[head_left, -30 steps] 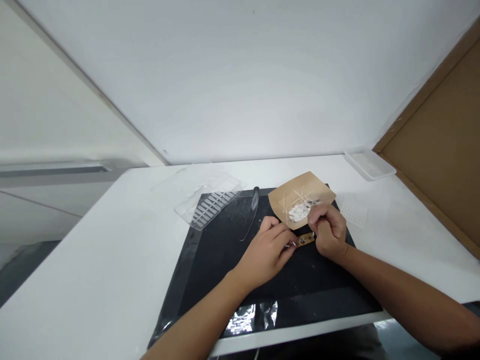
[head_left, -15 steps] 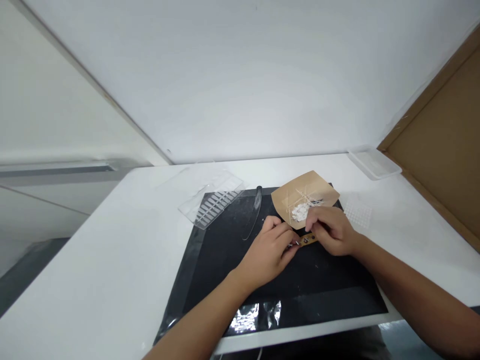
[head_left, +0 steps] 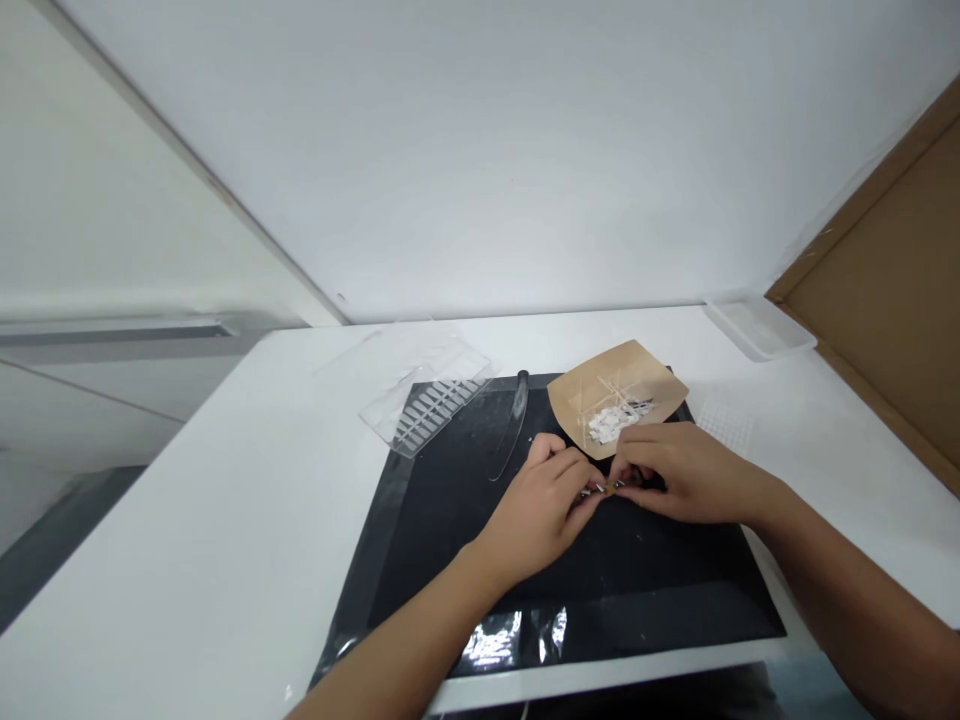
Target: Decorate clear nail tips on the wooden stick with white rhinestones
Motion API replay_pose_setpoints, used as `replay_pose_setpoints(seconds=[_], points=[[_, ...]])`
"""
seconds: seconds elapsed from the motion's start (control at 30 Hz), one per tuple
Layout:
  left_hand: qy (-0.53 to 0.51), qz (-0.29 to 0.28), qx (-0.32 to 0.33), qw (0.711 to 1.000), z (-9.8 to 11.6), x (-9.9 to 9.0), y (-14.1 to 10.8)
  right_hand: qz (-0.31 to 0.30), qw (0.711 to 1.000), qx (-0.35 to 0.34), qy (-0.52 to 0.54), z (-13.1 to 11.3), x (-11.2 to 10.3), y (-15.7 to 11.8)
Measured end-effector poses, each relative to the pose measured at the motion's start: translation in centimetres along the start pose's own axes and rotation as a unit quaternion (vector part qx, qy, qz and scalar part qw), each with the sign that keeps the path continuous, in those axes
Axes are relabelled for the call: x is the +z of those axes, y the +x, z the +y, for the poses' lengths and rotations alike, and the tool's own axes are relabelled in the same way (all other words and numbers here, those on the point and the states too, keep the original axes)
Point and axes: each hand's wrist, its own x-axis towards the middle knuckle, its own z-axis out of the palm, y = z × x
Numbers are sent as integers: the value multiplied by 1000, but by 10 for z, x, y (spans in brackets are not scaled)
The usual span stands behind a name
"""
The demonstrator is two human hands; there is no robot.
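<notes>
My left hand [head_left: 541,500] pinches the left part of a narrow tan strip [head_left: 610,489] between thumb and fingers, above the black mat. Small shiny metal bits show along the strip; their kind is too small to tell. My right hand [head_left: 679,472] is closed over the strip's right part, thumb and index finger pressed on it close to the left fingertips. Just behind both hands lies a brown paper tray [head_left: 571,393] holding a heap of small white pieces [head_left: 609,422] and thin clear sticks.
A black mat [head_left: 450,540] covers the white table's front middle. Clear plastic trays with slots [head_left: 439,412] overlap its back left corner. A dark curved strip [head_left: 517,412] lies beside them. A clear lidless box [head_left: 761,330] sits back right, near a brown board [head_left: 885,230].
My right hand has come down from above the strip and closed its fingers on the strip's right part. My left hand keeps its hold. The view has shifted slightly.
</notes>
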Motion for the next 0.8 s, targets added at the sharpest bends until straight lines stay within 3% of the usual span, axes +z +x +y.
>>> replay_pose_setpoints(seconds=[0.37, 0.63, 0.8], points=[[0, -1, -2, 1000, -1, 0, 0, 16, 1000, 3, 10, 5, 7, 3], [0, -13, -8, 1000, -1, -2, 1, -10, 994, 108, -24, 2, -10, -7], [10, -21, -13, 1000, -1, -2, 0, -4, 980, 174, -96, 12, -7, -23]])
